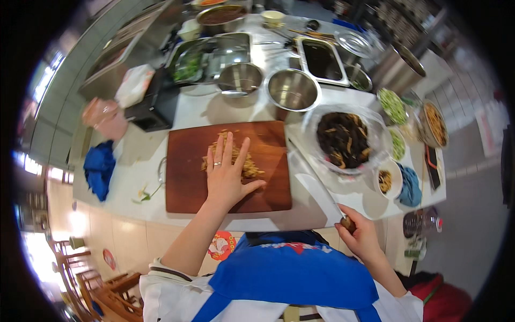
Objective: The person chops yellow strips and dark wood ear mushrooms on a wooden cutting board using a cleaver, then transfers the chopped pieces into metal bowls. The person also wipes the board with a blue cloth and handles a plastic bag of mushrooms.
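Observation:
My left hand (228, 177), fingers spread and a ring on one of them, lies over a pile of chopped light-brown food (250, 166) on a reddish wooden cutting board (189, 193). My right hand (360, 233) grips the wooden handle of a kitchen knife (320, 183); its long blade points up and left, just right of the board. Beyond the blade, a bowl lined with clear plastic holds dark, soaked-looking food strips (344, 139). A small white bowl (396, 179) with chopped food stands to its right.
Two steel bowls (293, 90) (240, 78) stand behind the board. Farther back are a steel tray of dark liquid (322, 60) and a clear-lidded container with greens (189, 66). Blue cloths (99, 169) (409, 187) lie at both sides. Bowls of shredded food (392, 106) (434, 124) stand at right.

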The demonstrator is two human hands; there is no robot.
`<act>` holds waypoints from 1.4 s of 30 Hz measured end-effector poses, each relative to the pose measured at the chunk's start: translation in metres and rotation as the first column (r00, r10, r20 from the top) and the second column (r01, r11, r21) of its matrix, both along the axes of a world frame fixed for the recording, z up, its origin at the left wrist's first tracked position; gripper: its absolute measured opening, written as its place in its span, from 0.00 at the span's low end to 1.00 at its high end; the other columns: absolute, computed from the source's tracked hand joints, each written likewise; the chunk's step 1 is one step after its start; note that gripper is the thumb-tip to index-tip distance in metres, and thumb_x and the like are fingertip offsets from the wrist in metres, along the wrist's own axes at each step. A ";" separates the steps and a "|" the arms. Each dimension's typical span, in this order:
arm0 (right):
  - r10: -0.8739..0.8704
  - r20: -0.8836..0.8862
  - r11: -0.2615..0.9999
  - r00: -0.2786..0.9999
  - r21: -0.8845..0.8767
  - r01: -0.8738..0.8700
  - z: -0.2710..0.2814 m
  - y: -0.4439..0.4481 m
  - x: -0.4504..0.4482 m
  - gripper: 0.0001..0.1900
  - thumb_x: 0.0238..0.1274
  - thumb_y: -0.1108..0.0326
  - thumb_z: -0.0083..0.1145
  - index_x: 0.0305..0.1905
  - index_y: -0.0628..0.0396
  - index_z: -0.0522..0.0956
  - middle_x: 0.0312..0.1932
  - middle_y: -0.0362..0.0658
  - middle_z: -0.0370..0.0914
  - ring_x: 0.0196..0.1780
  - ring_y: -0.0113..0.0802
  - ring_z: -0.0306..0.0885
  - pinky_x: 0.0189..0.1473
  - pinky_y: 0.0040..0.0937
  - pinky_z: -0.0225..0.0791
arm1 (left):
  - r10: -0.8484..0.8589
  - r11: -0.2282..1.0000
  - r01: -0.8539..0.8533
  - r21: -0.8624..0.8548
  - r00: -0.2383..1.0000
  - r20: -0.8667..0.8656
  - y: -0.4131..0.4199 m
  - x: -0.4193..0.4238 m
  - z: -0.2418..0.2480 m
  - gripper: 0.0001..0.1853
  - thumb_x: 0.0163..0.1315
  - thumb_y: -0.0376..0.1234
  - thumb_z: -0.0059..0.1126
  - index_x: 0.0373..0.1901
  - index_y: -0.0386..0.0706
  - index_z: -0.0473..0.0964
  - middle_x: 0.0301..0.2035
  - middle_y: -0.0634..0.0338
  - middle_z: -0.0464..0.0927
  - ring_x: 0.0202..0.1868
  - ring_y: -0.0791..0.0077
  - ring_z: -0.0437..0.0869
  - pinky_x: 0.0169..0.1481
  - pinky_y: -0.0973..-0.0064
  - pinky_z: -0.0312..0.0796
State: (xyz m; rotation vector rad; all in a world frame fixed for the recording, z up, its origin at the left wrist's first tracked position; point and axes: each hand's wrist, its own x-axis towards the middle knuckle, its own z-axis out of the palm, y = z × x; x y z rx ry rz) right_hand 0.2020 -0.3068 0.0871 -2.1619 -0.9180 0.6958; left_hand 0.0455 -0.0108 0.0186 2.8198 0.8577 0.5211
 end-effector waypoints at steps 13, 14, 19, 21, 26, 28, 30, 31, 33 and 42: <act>-0.052 -0.816 0.982 0.575 0.063 0.178 -0.032 0.001 0.024 0.15 0.65 0.68 0.57 0.52 0.62 0.73 0.31 0.39 0.76 0.29 0.21 0.69 0.30 0.20 0.64 | 0.269 0.956 -0.247 -0.156 0.954 0.133 0.002 -0.038 -0.028 0.48 0.59 0.45 0.64 0.74 0.38 0.47 0.71 0.40 0.48 0.73 0.45 0.50 0.74 0.54 0.49; -0.068 -0.843 0.979 0.533 0.045 0.197 -0.037 0.009 0.023 0.12 0.66 0.68 0.56 0.49 0.61 0.72 0.30 0.40 0.75 0.28 0.21 0.68 0.29 0.20 0.63 | 0.301 0.942 -0.270 -0.200 0.943 0.144 0.000 -0.040 -0.030 0.52 0.56 0.47 0.66 0.74 0.36 0.45 0.71 0.39 0.48 0.73 0.45 0.50 0.74 0.55 0.49; -0.011 -0.921 0.986 0.389 0.055 0.157 -0.061 0.040 0.031 0.11 0.67 0.68 0.56 0.49 0.60 0.71 0.28 0.39 0.72 0.27 0.22 0.67 0.27 0.20 0.61 | 0.320 0.928 -0.301 -0.221 0.946 0.054 0.001 -0.021 -0.024 0.69 0.40 0.57 0.75 0.74 0.33 0.40 0.70 0.37 0.51 0.72 0.44 0.53 0.74 0.57 0.52; 0.018 -0.921 0.994 0.389 0.059 0.093 -0.065 0.064 0.024 0.11 0.67 0.68 0.56 0.49 0.59 0.70 0.27 0.39 0.72 0.26 0.22 0.67 0.27 0.20 0.61 | 0.344 0.918 -0.309 -0.248 0.932 0.113 0.000 -0.012 -0.028 0.67 0.38 0.56 0.76 0.73 0.35 0.44 0.68 0.40 0.54 0.70 0.45 0.57 0.72 0.56 0.56; 0.103 -0.934 0.990 0.343 0.062 -0.129 -0.071 0.109 -0.017 0.11 0.67 0.67 0.58 0.48 0.58 0.70 0.25 0.38 0.72 0.24 0.22 0.67 0.26 0.19 0.61 | 0.485 0.854 -0.364 -0.372 0.815 0.317 -0.010 -0.003 -0.025 0.50 0.44 0.48 0.76 0.68 0.42 0.60 0.63 0.47 0.63 0.64 0.51 0.67 0.67 0.58 0.63; 0.092 -0.946 0.985 0.312 0.041 -0.165 -0.071 0.115 -0.031 0.12 0.65 0.68 0.60 0.47 0.58 0.71 0.24 0.38 0.72 0.24 0.22 0.67 0.26 0.19 0.61 | 0.521 0.848 -0.371 -0.379 0.714 0.467 -0.012 -0.005 -0.031 0.37 0.49 0.43 0.73 0.61 0.45 0.69 0.59 0.47 0.67 0.61 0.49 0.69 0.64 0.58 0.64; 0.122 -0.931 0.980 0.344 0.058 -0.192 -0.065 0.118 -0.034 0.11 0.64 0.69 0.60 0.46 0.59 0.72 0.24 0.38 0.72 0.24 0.21 0.67 0.26 0.19 0.61 | 0.526 0.849 -0.376 -0.372 0.665 0.530 -0.012 -0.008 -0.030 0.35 0.48 0.40 0.74 0.59 0.44 0.71 0.59 0.48 0.67 0.61 0.50 0.69 0.64 0.58 0.65; 0.136 -0.920 0.978 0.367 0.066 -0.197 -0.060 0.118 -0.034 0.11 0.64 0.69 0.61 0.46 0.59 0.72 0.24 0.38 0.72 0.24 0.21 0.67 0.26 0.19 0.61 | 0.521 0.853 -0.368 -0.369 0.640 0.565 -0.012 -0.007 -0.027 0.34 0.48 0.39 0.75 0.58 0.43 0.72 0.59 0.48 0.67 0.61 0.51 0.69 0.64 0.59 0.65; 0.121 -0.921 0.984 0.369 0.062 -0.170 -0.050 0.113 -0.033 0.11 0.64 0.71 0.61 0.46 0.60 0.72 0.24 0.38 0.72 0.24 0.21 0.67 0.26 0.20 0.61 | 0.483 0.875 -0.347 -0.336 0.631 0.607 -0.017 -0.004 -0.011 0.33 0.46 0.35 0.75 0.57 0.43 0.73 0.59 0.49 0.68 0.61 0.51 0.70 0.65 0.59 0.64; -0.015 -0.764 0.972 0.645 0.142 0.190 0.055 0.111 0.038 0.10 0.62 0.71 0.61 0.42 0.60 0.71 0.24 0.40 0.73 0.23 0.23 0.69 0.25 0.21 0.62 | 0.133 0.975 0.045 -0.215 0.658 0.741 0.011 0.153 0.071 0.31 0.50 0.41 0.71 0.56 0.42 0.73 0.57 0.43 0.68 0.60 0.47 0.70 0.64 0.59 0.64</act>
